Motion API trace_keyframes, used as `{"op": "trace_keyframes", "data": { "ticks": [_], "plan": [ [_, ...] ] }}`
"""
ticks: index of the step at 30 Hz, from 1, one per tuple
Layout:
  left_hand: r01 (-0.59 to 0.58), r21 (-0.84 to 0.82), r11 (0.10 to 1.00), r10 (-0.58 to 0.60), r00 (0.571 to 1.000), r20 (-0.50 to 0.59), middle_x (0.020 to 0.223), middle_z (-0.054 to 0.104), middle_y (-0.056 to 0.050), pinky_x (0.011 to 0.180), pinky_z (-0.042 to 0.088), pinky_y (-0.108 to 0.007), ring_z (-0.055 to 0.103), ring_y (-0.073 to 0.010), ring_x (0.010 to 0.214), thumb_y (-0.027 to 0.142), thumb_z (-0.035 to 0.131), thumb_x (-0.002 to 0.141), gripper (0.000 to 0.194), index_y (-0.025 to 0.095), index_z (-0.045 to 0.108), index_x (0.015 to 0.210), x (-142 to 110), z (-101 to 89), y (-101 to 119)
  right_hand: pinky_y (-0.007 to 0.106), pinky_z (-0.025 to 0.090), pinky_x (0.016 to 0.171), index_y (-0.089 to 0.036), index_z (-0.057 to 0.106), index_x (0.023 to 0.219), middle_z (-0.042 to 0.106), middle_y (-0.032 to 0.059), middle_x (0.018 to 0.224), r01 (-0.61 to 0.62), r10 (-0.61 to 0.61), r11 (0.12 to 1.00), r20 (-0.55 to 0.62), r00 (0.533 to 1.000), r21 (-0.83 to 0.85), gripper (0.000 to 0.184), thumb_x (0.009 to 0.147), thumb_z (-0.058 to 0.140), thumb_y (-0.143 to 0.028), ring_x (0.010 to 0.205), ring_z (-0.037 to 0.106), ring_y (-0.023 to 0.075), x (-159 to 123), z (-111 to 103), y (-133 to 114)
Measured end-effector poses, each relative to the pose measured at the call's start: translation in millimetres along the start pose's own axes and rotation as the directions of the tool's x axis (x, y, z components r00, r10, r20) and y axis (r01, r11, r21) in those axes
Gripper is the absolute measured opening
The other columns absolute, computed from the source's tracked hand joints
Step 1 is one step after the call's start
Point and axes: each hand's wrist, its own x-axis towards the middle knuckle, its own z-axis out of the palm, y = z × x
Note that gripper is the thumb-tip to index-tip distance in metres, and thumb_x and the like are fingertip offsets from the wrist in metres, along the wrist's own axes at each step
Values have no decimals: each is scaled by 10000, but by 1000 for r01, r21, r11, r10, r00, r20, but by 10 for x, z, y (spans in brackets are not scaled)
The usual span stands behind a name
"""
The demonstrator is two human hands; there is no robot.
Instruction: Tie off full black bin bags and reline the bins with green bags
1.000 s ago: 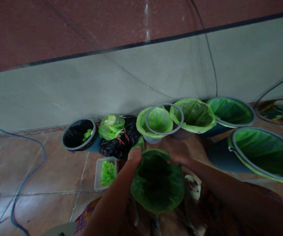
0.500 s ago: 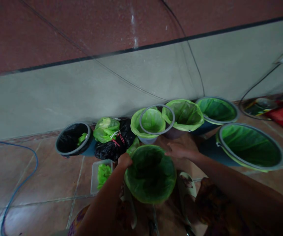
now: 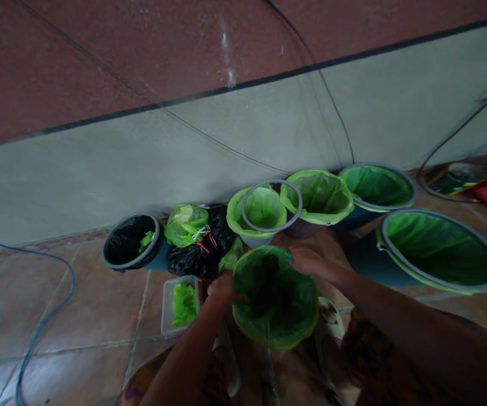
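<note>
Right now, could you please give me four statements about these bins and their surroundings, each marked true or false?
1. The left hand and right hand are at the rim of the centre-front green-lined bin. True.
2. The leftmost bin has a green liner. False: a black liner is in it.
3. A blue cable lies on the tiled floor. True.
4. The clear plastic container stands empty. False: bright green material lies in it.

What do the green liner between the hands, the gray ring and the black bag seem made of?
Green liner: likely thin plastic film, low sheen, judging by its wrinkles.
Gray ring: probably rigid plastic, matte, holding a smooth round outline.
Black bag: apparently glossy plastic film, showing crinkled highlights.
</note>
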Motion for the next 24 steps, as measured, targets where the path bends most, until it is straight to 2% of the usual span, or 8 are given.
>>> {"op": "trace_keyframes", "data": {
  "ticks": [2,4,6,8,10,14,19,24],
  "plan": [
    [4,-17,1000,-4,999,-45,1201,683,-138,862,530,-358,647,-306,1111,467,757,675,565,188,643,1152,58,-162,12,287,478,762,-126,723,899,728,144,952,-33,34,999,4,999,-25,217,880,537,-235,895,669,238,-4,11,7],
    [-75,-67,995,61,981,-186,1225,663,-149,918,500,-329,630,-274,1141,494,661,776,557,158,595,1216,148,-291,77,292,466,745,-103,716,928,721,167,970,-50,50,997,-7,999,-52,280,909,508,-289,904,667,249,5,15,26],
    [-132,-111,985,92,947,-308,1227,658,-137,959,468,-296,619,-229,1152,404,538,886,446,153,570,1253,253,-352,191,284,447,724,-90,710,956,715,171,997,-49,48,997,-26,999,-55,310,920,489,-303,912,665,243,24,7,51],
    [-187,-138,973,128,927,-353,1195,671,-117,962,460,-280,626,-201,1127,305,449,932,354,165,592,1224,355,-346,327,270,421,689,-107,711,964,718,146,975,-62,61,998,-43,997,-27,289,914,488,-284,892,665,220,44,-8,70],
    [-227,-155,961,160,920,-357,1161,682,-97,953,464,-275,633,-188,1095,251,415,940,325,183,622,1181,436,-304,452,262,395,655,-125,710,954,720,124,937,-79,79,997,-57,995,-8,251,895,500,-250,859,663,203,52,-23,76],
    [-260,-128,957,202,916,-347,1137,680,-82,963,459,-270,616,-186,1092,221,475,904,288,187,649,1131,508,-216,595,250,378,644,-137,692,948,721,99,934,-95,94,995,-88,992,-8,203,855,522,-196,836,658,187,25,-53,57],
    [-255,-34,966,227,908,-352,1082,659,-122,911,482,-277,610,-206,1074,79,437,847,313,135,660,1059,503,-173,573,248,383,678,-149,689,933,721,84,947,-114,117,993,-95,989,33,189,843,523,-170,871,650,185,-23,-124,5],
    [-277,30,960,272,906,-325,1060,644,-118,903,489,-279,614,-206,1062,48,420,849,319,132,650,1052,500,-180,504,246,361,648,-152,685,969,720,82,978,-124,129,991,-106,986,51,225,827,512,-133,885,643,180,-12,-149,-7]
  ]
}}
